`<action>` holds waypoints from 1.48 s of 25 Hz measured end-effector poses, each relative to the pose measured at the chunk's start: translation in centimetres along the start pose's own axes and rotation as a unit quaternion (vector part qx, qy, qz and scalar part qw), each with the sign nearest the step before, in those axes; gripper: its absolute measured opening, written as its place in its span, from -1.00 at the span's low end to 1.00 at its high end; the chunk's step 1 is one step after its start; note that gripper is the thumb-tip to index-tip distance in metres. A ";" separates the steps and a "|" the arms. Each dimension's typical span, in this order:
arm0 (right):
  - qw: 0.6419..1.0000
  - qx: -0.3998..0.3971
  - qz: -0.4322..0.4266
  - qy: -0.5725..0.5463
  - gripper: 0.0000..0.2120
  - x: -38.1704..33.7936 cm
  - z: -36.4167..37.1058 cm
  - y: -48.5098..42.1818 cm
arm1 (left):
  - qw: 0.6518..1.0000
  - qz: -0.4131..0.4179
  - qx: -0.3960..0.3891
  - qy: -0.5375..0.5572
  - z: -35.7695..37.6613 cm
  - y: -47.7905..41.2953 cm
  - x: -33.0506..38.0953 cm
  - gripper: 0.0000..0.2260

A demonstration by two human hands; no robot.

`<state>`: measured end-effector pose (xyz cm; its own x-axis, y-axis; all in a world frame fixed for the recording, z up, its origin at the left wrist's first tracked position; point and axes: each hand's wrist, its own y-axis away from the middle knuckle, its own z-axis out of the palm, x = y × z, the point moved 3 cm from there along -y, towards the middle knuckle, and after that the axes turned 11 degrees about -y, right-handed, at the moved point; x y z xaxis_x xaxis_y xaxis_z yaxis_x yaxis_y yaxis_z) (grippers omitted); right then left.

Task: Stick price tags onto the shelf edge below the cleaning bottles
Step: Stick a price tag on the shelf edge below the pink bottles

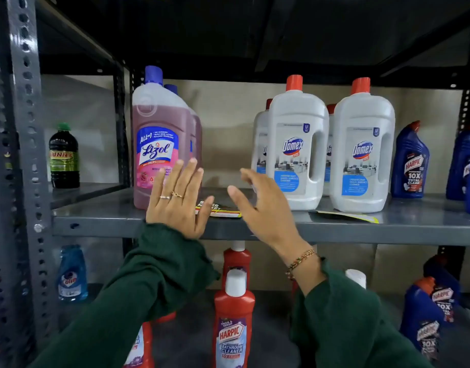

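Grey metal shelf carries a price tag lying flat, long axis along the front edge, between Lizol bottle and Domex bottle. Left hand and right hand flank it, each grip spread apart, empty.

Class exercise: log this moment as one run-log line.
left hand: open, empty | right hand: open, empty | price tag: flat on shelf between hands | shelf edge: no tag stuck
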<state>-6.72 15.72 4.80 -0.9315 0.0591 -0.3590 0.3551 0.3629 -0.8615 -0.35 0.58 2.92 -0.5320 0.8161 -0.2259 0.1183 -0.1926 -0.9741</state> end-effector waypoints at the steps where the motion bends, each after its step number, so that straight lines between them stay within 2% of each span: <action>1: 0.999 -0.024 0.040 -0.007 -0.59 0.2 1.2 -0.4 | 1.000 -0.012 -0.006 0.004 0.0 0.7 -0.1 -0.58; 4: 0.971 -0.139 0.176 0.087 -0.59 0.2 3.5 -1.4 | 1.000 -0.016 -0.008 -0.020 0.2 3.6 -0.3 -0.58; 6: 0.950 -0.175 0.206 0.158 -0.62 0.2 4.3 -1.5 | 0.999 -0.027 -0.025 -0.022 0.3 4.7 -0.8 -0.58; 9: 0.963 -0.114 0.178 0.169 -0.73 0.0 4.4 -1.4 | 0.999 -0.010 -0.043 -0.026 0.1 5.6 -1.1 -0.57; 12: 0.982 -0.029 0.165 0.089 -0.85 -0.2 4.2 -1.4 | 0.998 -0.008 -0.054 -0.023 0.1 5.5 -1.2 -0.58; 16: 0.992 0.056 0.116 0.002 -0.81 -0.2 3.3 -1.1 | 0.998 -0.028 -0.052 -0.001 0.2 5.6 -1.3 -0.58; 18: 0.984 0.087 0.126 -0.090 -0.74 -0.4 2.4 -0.6 | 0.995 -0.065 -0.028 0.069 -0.1 5.5 -1.4 -0.56; 20: 0.970 0.069 0.154 -0.176 -0.68 -0.7 1.9 0.1 | 0.983 -0.097 -0.001 0.156 -1.0 5.0 -1.6 -0.55; 21: 0.969 0.042 0.153 -0.191 -0.71 -1.1 2.0 0.4 | 0.981 -0.109 0.010 0.162 -1.6 4.5 -1.8 -0.55; 23: 0.981 -0.011 0.103 -0.164 -0.84 -2.2 2.7 1.3 | 0.989 -0.106 0.014 0.102 -2.2 3.6 -2.6 -0.58; 26: 0.994 -0.020 0.020 -0.104 -0.91 -3.6 3.5 2.3 | 0.996 -0.044 0.005 0.081 -2.9 2.9 -4.2 -0.72; 28: 0.996 -0.028 -0.004 -0.087 -0.91 -4.1 3.8 2.7 | 0.991 -0.041 -0.018 0.126 -3.5 3.0 -5.4 -0.76; 31: 0.998 -0.050 -0.025 -0.027 -0.91 -4.6 4.4 3.2 | 0.976 -0.079 -0.102 0.175 -4.4 3.5 -6.3 -0.69; 35: 0.998 -0.047 0.003 -0.031 -0.92 -5.0 5.8 3.4 | 0.957 -0.107 -0.207 0.172 -4.3 4.4 -7.3 -0.57; 37: 0.999 -0.047 0.006 -0.024 -0.91 -5.3 6.9 3.7 | 0.953 -0.101 -0.230 0.172 -4.0 4.7 -7.7 -0.59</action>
<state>0.04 10.34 1.03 -0.9216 0.0194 -0.3877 0.3547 0.4477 -0.8208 7.66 -4.45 0.04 -0.2863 0.9565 0.0553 0.4395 0.1824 -0.8795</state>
